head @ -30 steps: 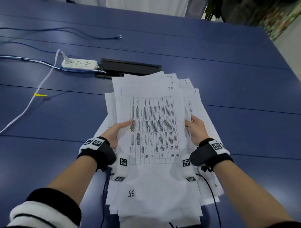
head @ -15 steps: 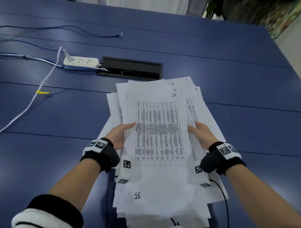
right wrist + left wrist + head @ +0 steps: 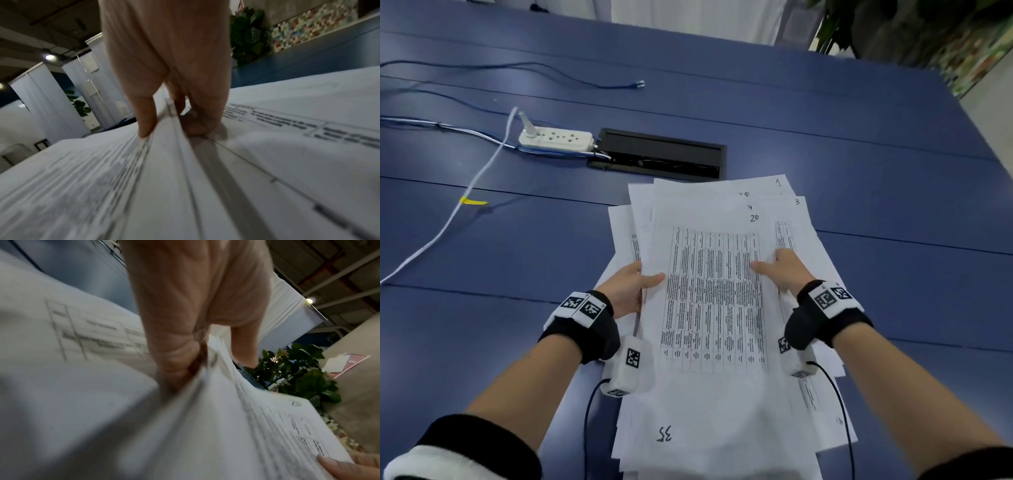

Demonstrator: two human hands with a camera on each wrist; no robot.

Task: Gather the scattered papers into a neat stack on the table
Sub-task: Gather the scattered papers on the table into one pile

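Observation:
A thick, uneven pile of white printed papers (image 3: 715, 308) lies fanned on the blue table (image 3: 859, 137), its top sheet showing a dense table and handwritten numbers. My left hand (image 3: 633, 284) grips the pile's left edge, thumb on top and fingers underneath; the left wrist view shows that hand (image 3: 185, 337) clamped on the papers (image 3: 236, 426). My right hand (image 3: 780, 267) pinches the right edge, thumb lying on the top sheet. In the right wrist view the right hand (image 3: 170, 91) has its thumb above and its fingers below a bundle of papers (image 3: 185, 178).
A white power strip (image 3: 556, 138) with white and blue cables lies at the back left, beside a black cable hatch (image 3: 661, 159) just beyond the papers. A white cable (image 3: 448, 219) with a yellow tag runs down the left. Plants stand past the far right corner.
Both hands have drawn the pile toward me and a little to the right, uncovering the black hatch. The right thumb now lies further onto the top sheet.

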